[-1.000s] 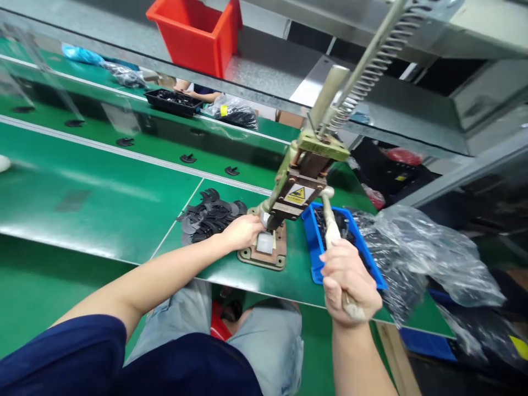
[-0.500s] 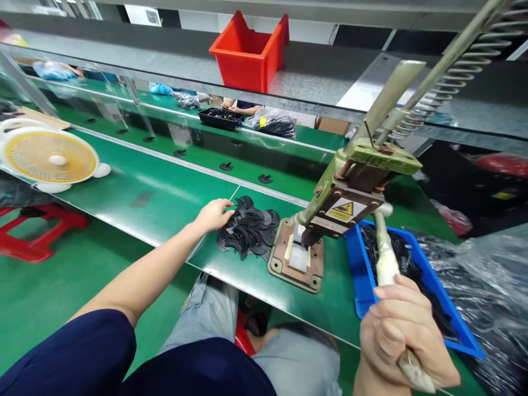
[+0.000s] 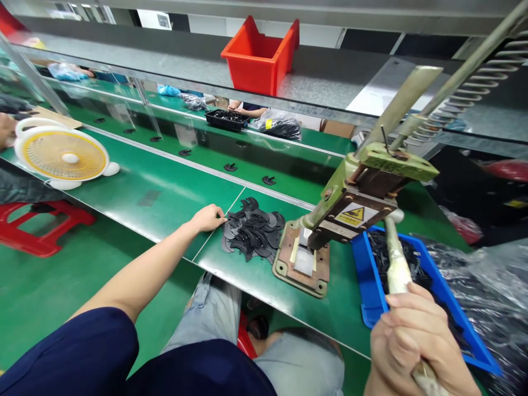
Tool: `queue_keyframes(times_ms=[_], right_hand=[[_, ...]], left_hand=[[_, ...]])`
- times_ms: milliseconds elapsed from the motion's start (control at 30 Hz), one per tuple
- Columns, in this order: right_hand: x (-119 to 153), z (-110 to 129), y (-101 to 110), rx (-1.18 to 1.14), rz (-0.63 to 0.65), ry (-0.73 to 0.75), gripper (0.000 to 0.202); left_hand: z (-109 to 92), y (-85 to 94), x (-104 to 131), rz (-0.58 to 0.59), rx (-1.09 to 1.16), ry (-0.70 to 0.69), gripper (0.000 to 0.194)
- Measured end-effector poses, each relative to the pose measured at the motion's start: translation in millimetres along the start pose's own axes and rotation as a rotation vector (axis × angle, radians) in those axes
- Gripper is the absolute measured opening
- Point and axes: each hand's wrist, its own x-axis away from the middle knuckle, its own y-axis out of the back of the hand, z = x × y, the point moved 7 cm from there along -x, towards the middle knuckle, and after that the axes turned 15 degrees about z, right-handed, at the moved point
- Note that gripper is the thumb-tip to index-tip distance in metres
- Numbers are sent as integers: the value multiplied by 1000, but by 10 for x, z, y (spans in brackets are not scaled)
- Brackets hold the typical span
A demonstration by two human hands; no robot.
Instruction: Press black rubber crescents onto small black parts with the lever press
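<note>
My right hand is wrapped around the pale, tape-wound lever handle of a green hand press. At the left edge of a pile of black crescent-shaped plastic pieces is my left hand, its fingers curled and pinched together. What lies between those fingertips, if anything, is too small to make out. The press's base plate stands just right of the pile, with a whitish block under its head.
Beside the press is a blue bin of black parts, next to clear plastic bags. Several black pieces lie spaced along the green belt. A white-and-yellow fan is at left, a red bin on the shelf. Co-workers' hands show beyond.
My left hand has moved slightly left at the pile's edge, and its spread fingers have curled together. My right hand stays on the lever. The view has shifted slightly.
</note>
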Motion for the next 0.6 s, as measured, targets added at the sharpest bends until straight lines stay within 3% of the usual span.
queue_keyframes(times_ms=[400,500,600], right_hand=[[-8,3,0,-6,11,-6,42],[0,-23,8,-22,-17,16,42],[17,-83,13,-29,-11,40,45]], left_hand=[[3,-70,-75,89,218,52,23],[90,21,-54,65,324,71,23],[170,238,31,-21,266,87,21]])
